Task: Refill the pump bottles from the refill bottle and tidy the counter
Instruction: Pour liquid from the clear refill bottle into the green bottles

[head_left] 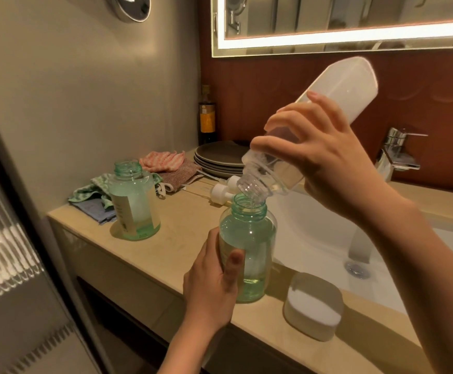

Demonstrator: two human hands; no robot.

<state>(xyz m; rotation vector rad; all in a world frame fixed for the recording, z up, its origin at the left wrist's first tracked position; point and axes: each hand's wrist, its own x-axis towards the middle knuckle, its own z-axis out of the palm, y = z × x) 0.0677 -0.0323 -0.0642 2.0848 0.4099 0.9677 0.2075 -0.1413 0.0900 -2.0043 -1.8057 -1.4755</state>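
Gently | right hand (325, 163) grasps tilted refill bottle (346, 85) | left hand (211, 287) grasps pump bottle (257, 238) | keep mouths aligned, trickle slowly

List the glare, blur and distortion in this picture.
Head view: warm, dim light; the mirror's light strip glares brightest; the wide angle slants the ribbed panel at left, which is also smeared; the refill bottle looks washed out at its base; the left hand, right hand and near pump bottle are fairly sharp.
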